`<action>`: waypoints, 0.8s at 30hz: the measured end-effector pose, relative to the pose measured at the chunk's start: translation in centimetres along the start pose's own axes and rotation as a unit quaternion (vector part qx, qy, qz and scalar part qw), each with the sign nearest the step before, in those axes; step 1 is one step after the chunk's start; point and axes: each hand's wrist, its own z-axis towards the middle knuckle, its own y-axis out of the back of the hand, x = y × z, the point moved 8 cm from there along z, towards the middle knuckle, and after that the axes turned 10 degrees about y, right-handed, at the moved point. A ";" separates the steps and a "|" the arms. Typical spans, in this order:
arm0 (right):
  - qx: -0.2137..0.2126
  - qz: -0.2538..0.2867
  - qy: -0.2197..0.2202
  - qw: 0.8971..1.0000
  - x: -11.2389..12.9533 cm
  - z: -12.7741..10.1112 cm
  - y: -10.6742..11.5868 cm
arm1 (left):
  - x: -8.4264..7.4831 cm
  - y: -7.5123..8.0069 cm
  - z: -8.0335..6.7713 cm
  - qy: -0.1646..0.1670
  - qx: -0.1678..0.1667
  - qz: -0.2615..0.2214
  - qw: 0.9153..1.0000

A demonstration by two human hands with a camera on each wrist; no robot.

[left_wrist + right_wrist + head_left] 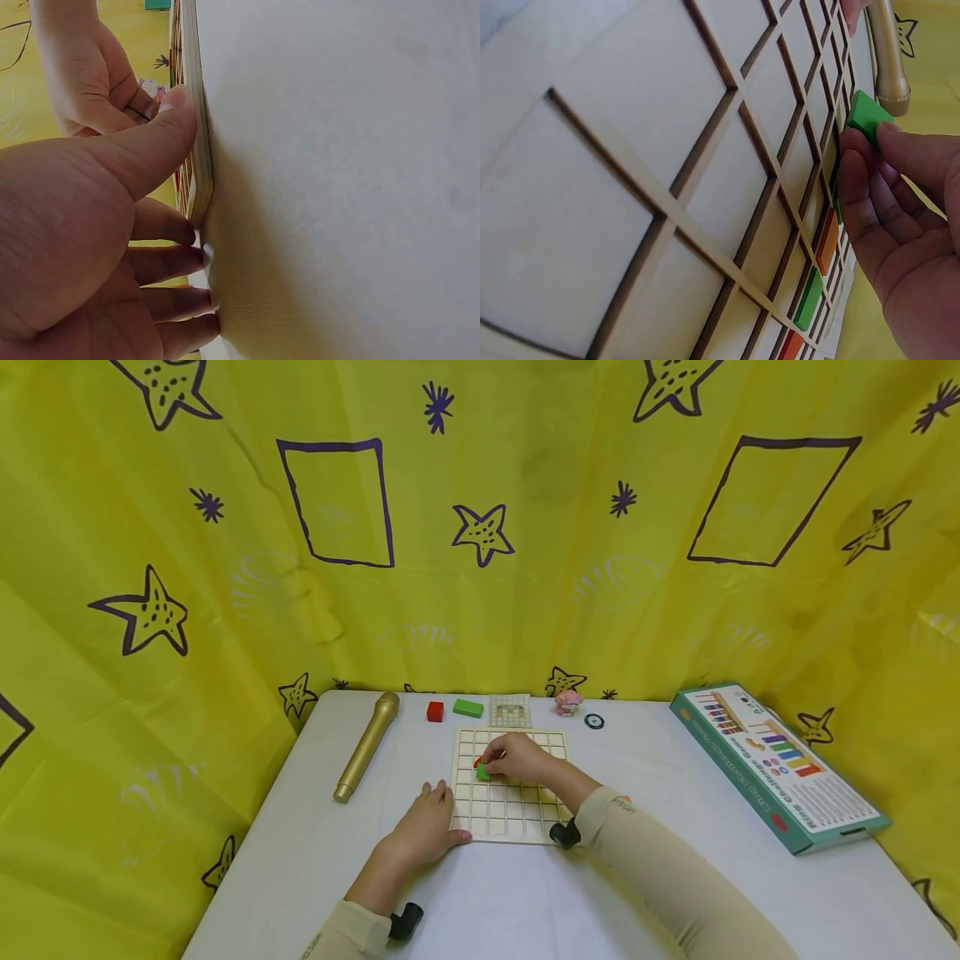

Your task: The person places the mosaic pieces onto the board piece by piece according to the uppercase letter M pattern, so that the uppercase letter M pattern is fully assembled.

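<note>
On the white table lies a pale wooden grid board (513,829). My right hand (521,758) is over its upper left part, pinching a green square tile (868,114) between thumb and fingers. Below that tile, in the right wrist view, an orange tile (827,241), a green tile (808,298) and a red-orange tile (791,346) sit in the grid's cells. My left hand (423,827) rests at the board's near left corner. Its thumb touches the front edge, and its extended fingers lie along the left side, tips on the table.
Behind the board are a red block (435,712), a green block (468,708), a pattern card (510,711), a pink toy figure (568,702) and a dark round ring (594,721). A gold microphone (366,747) lies left; a game box (780,768) lies right.
</note>
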 end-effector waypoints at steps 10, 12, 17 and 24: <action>0.009 -0.051 0.025 0.998 0.4 0.4 -0.7 | 0.0 -0.1 0.1 0.002 0.003 0.003 1.000; 0.009 -0.065 0.021 0.998 0.4 0.5 -0.8 | 0.0 0.0 0.1 0.002 0.003 0.003 1.000; 0.000 -0.087 0.016 0.996 0.3 0.6 -1.0 | -0.1 0.1 0.0 0.001 0.003 0.004 1.000; -0.004 -0.111 0.014 0.994 0.5 0.7 -1.4 | 0.0 0.0 0.0 0.000 0.000 0.008 1.000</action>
